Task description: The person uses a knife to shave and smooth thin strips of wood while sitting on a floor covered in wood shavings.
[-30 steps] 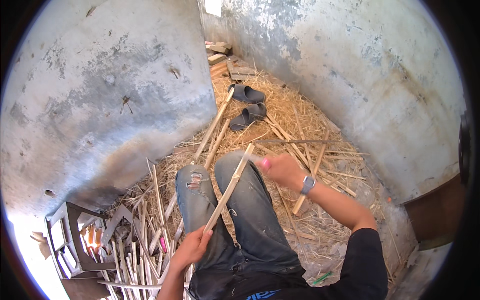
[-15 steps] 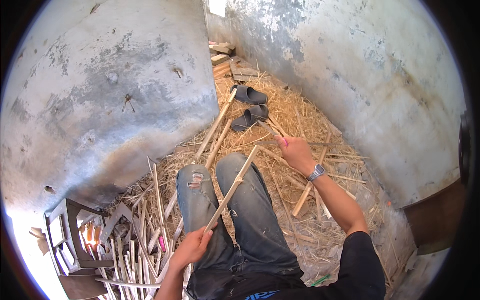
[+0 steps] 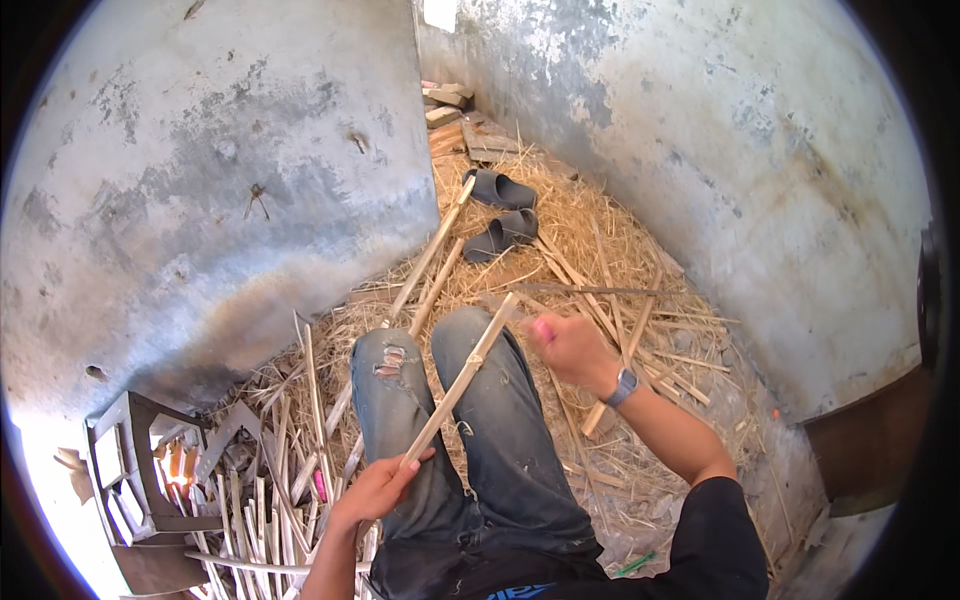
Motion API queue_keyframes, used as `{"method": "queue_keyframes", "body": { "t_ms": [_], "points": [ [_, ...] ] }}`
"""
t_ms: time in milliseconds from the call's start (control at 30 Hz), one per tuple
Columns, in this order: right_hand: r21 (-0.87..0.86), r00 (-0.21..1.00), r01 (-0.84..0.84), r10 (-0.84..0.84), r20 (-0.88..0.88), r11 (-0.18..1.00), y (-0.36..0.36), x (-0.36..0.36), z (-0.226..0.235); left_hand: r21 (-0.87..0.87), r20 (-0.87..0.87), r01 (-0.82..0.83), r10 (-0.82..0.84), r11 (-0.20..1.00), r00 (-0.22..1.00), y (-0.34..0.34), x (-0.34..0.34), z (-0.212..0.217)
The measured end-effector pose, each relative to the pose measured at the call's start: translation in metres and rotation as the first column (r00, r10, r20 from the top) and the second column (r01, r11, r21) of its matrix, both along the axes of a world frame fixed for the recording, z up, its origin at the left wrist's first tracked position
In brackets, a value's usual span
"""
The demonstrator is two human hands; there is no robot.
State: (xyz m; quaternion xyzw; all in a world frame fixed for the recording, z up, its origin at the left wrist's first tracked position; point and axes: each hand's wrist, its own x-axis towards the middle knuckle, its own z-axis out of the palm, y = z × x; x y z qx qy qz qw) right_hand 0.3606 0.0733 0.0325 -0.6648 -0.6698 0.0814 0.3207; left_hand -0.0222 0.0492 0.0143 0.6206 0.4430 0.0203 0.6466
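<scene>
Head view: the left hand [image 3: 375,490] grips the near end of a bamboo strip [image 3: 462,380], whose long axis runs up and right across the jeans [image 3: 490,440]. The right hand [image 3: 565,348], closed around a pink-handled tool [image 3: 543,328], sits just right of the far tip; open straw [image 3: 600,260] beyond

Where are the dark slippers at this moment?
In the head view, the pair of dark slippers lies on the straw, upper centre, beyond the person's knees, near the corner of the walls.
</scene>
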Motion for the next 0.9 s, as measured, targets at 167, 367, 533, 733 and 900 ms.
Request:
{"method": "queue_keyframes", "body": {
  "t_ms": [167, 367, 533, 733, 900],
  "points": [
    [-0.058, 0.995, 0.092, -0.089, 0.052, 0.994, 0.015, 0.032, -0.029, -0.045, 0.027, 0.021, -0.019, 0.999, 0.999, 0.003, 0.003, 0.002],
    [-0.062, 0.970, -0.123, 0.133, 0.203, 0.990, -0.007, -0.011, -0.020, -0.143, 0.040, -0.025, 0.032, 0.989, 0.999, 0.001, -0.001, 0.002],
    [-0.068, 0.970, 0.201, -0.189, 0.151, 0.977, 0.032, 0.056, -0.033, -0.111, 0.042, 0.004, 0.001, 0.994, 0.999, 0.002, 0.000, 0.003],
    [-0.072, 0.982, 0.107, -0.117, -0.149, 0.992, 0.016, 0.011, 0.010, 0.094, -0.030, 0.037, -0.034, 0.995, 0.999, -0.001, 0.006, 0.005],
    [0.031, 0.988, 0.011, -0.007, -0.152, 0.999, 0.023, -0.026, -0.007, 0.414, -0.135, 0.058, -0.002, 0.909, 0.991, -0.021, 0.013, -0.003]
  ]
}}
